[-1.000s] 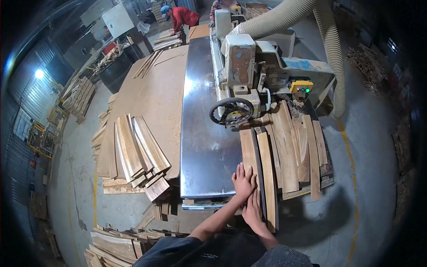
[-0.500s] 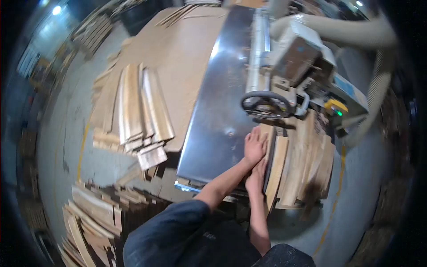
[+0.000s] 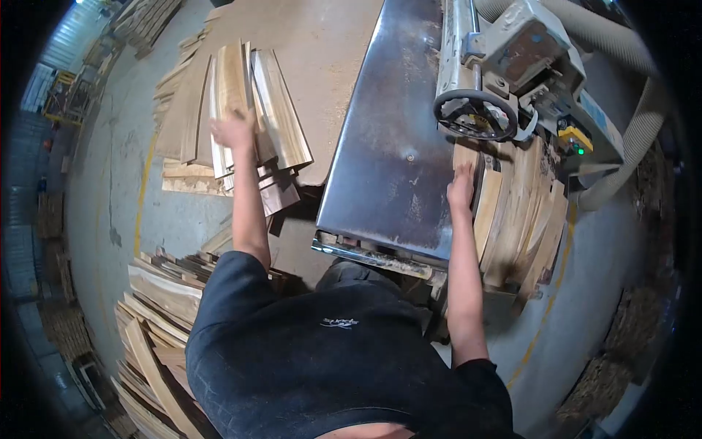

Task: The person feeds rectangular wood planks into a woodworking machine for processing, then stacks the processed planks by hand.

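My left hand (image 3: 234,132) is over a stack of long wooden boards (image 3: 232,77) on the left table, its fingers partly spread and nothing visible in them. My right hand (image 3: 460,189) is at the near end of a wooden board (image 3: 465,156) that runs under the machine's handwheel (image 3: 476,115). Its fingers are closed around that end, though their undersides are hidden. Beside the right hand, a dark guide strip separates this board from a pale strip of wood (image 3: 488,205).
A metal machine table (image 3: 387,157) lies between my hands. More boards (image 3: 515,212) are stacked right of the guide. A yellow control box (image 3: 575,137) with a green light and a ribbed hose (image 3: 635,146) are at the right. Piled wood (image 3: 164,300) stands at lower left.
My left hand has left the board by the guide and swung left to the stack. The right hand has moved forward with the board, which reaches further under the machine. The view has shifted.
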Demonstrator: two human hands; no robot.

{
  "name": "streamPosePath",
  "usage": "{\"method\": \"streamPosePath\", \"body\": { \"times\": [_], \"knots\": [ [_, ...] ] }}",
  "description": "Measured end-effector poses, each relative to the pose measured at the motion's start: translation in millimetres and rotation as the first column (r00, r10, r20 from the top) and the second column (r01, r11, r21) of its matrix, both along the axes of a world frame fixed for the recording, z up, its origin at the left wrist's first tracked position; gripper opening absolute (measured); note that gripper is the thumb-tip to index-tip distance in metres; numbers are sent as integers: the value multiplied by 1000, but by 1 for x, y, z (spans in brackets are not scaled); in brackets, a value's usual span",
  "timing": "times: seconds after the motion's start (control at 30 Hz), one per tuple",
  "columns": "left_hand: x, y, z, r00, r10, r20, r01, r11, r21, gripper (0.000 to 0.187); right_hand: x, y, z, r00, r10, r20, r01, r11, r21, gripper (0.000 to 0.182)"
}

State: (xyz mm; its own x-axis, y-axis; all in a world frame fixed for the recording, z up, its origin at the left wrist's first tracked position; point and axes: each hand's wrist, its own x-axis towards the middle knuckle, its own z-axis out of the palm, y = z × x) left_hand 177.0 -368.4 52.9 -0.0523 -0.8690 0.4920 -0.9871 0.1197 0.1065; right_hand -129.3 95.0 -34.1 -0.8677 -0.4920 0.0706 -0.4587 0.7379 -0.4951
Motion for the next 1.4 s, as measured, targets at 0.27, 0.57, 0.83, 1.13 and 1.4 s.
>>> {"method": "streamPosePath", "body": {
  "times": [0.27, 0.57, 0.83, 1.13, 1.4],
  "knots": [
    [56, 91, -14, 918, -352, -183, 367, 929, 52, 68, 63, 12, -8, 971, -18, -237, -50, 960, -276, 28],
    [58, 328, -42, 668, -587, -458, 701, 703, 121, 54, 171, 89, -4, 979, 69, -190, -105, 976, -191, 32],
    [18, 452, -55, 376, -862, -339, 915, 289, 282, 64, 225, 125, 35, 985, 157, -66, -169, 875, -453, 27],
    [-98, 449, -80, 247, -870, -426, 935, 98, 342, 81, 269, 168, 44, 972, 234, 8, -234, 971, 46, 65],
    [-182, 406, -66, 259, -862, -435, 946, 136, 293, 78, 206, 110, 28, 995, 95, 35, -92, 993, -79, 82]
  ]
}}
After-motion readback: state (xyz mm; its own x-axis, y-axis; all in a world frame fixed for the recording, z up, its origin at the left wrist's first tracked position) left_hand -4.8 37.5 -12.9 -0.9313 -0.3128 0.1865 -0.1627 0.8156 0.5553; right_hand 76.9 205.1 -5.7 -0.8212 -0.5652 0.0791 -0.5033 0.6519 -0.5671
